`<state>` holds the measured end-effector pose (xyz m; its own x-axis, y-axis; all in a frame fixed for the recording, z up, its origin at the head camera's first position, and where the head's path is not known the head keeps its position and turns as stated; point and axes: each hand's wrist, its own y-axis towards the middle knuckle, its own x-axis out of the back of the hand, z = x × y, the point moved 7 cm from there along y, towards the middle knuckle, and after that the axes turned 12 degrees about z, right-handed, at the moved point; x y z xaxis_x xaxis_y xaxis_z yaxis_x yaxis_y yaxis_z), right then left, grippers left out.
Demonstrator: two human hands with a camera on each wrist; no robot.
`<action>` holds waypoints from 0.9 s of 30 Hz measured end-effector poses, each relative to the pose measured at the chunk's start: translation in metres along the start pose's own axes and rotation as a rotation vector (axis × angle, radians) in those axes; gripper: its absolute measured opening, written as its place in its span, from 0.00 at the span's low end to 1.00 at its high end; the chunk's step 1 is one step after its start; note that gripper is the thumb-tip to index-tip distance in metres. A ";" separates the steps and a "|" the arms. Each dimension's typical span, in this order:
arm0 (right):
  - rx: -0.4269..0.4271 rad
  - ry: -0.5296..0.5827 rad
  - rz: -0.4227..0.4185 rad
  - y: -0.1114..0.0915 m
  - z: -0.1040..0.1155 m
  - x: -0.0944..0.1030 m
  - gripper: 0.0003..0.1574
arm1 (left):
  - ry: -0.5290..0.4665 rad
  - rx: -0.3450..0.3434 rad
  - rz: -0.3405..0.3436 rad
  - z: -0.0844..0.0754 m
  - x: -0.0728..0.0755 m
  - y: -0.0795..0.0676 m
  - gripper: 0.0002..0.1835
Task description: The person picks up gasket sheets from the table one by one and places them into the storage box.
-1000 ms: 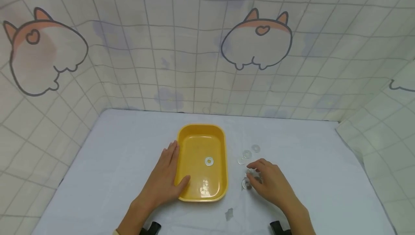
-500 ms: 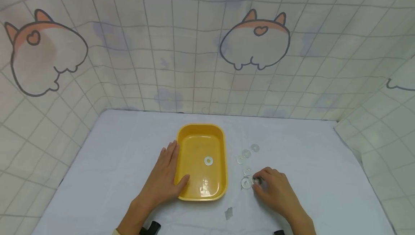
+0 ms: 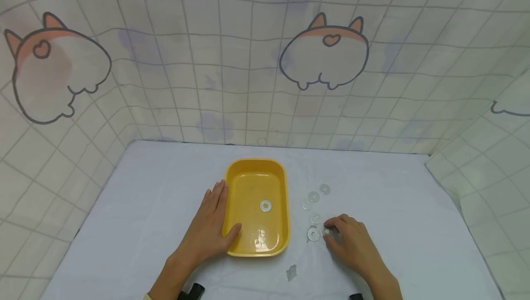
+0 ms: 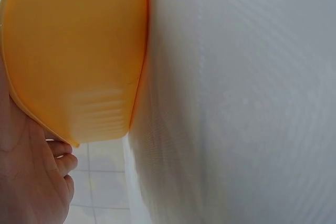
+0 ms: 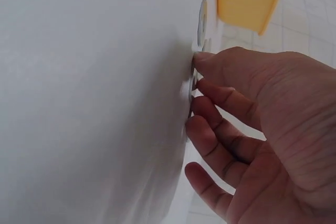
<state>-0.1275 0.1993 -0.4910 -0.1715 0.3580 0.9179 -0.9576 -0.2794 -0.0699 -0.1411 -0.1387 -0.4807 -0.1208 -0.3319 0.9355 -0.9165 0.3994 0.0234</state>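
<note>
A yellow tray (image 3: 254, 182) stands mid-table with one flat metal washer (image 3: 262, 206) inside. My left hand (image 3: 207, 226) rests along its left rim, fingers stretched out and thumb lying over the edge. In the left wrist view, the palm of that hand is against the outer rim of the tray (image 4: 73, 61). To the right of the tray, my right hand (image 3: 352, 240) has thumb and fingertips around a washer (image 3: 325, 233) at the tabletop. The right wrist view shows the thumb and curled fingers at this thin washer (image 5: 192, 72), mostly hidden.
Several more washers (image 3: 313, 193) lie loosely on the white cloth (image 3: 385, 199) between tray and right hand. A small grey patch (image 3: 291, 272) marks the cloth nearer the front. A tile-patterned curtain (image 3: 232, 83) rises behind the table and at both sides.
My right hand has drawn slightly right and toward the front, its thumb and fingertips now closed in around a washer. The left hand stays on the tray.
</note>
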 end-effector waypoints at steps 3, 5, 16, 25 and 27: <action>-0.015 0.000 0.015 0.001 -0.001 0.000 0.13 | -0.008 0.013 0.010 0.001 0.000 0.000 0.54; -0.029 -0.008 0.027 0.002 -0.002 0.000 0.13 | -0.015 0.018 0.014 0.001 0.000 0.000 0.54; -0.042 -0.083 -0.030 0.000 0.003 0.004 0.13 | 0.001 0.014 0.006 0.001 0.000 -0.001 0.54; -0.141 -0.176 0.027 0.005 0.018 0.006 0.11 | 0.007 0.012 0.002 0.001 0.000 -0.001 0.53; -0.156 -0.200 0.046 0.007 0.021 0.005 0.10 | 0.006 0.011 -0.003 0.001 0.000 -0.001 0.53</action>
<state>-0.1304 0.1805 -0.4785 -0.1812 0.1601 0.9703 -0.9767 -0.1446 -0.1586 -0.1404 -0.1400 -0.4808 -0.1155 -0.3283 0.9375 -0.9209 0.3892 0.0229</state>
